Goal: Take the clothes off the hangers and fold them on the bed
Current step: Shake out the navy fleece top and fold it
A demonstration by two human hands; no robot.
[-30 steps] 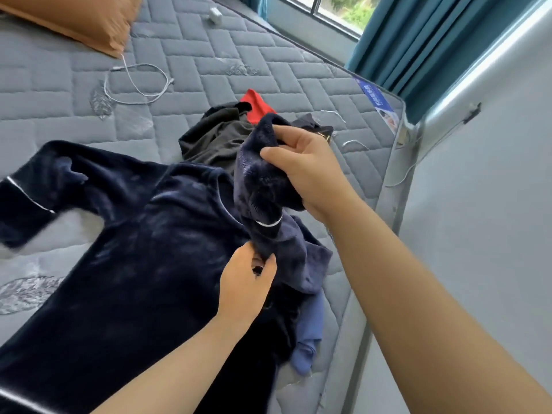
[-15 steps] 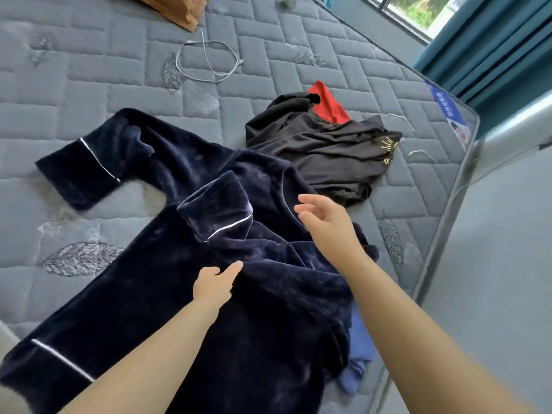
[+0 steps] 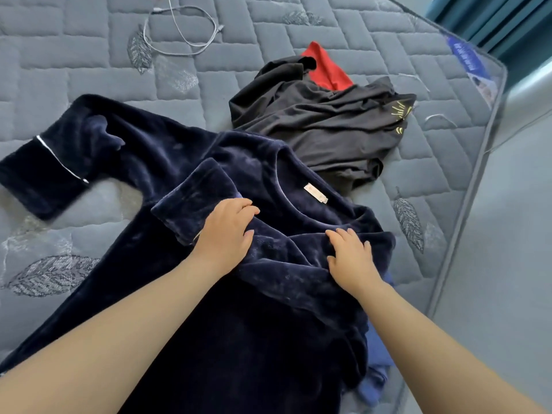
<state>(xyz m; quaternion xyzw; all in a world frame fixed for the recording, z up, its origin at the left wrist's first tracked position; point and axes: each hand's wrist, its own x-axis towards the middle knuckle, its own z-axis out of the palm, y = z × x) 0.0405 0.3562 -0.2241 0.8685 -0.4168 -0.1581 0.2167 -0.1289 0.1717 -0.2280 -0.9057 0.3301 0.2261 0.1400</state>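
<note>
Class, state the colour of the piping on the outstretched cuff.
White piping, against the navy top; head view.

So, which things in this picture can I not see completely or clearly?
Head view only:
- light blue cloth: mostly under the dark navy velvet top, so its kind is unclear.
- red cloth: partly covered by the crumpled black garment.
- small white neck label: print too small to read.
- white cable: cut off by the top edge.
- hem of the navy top: cut off by the bottom edge and the forearms.
</note>
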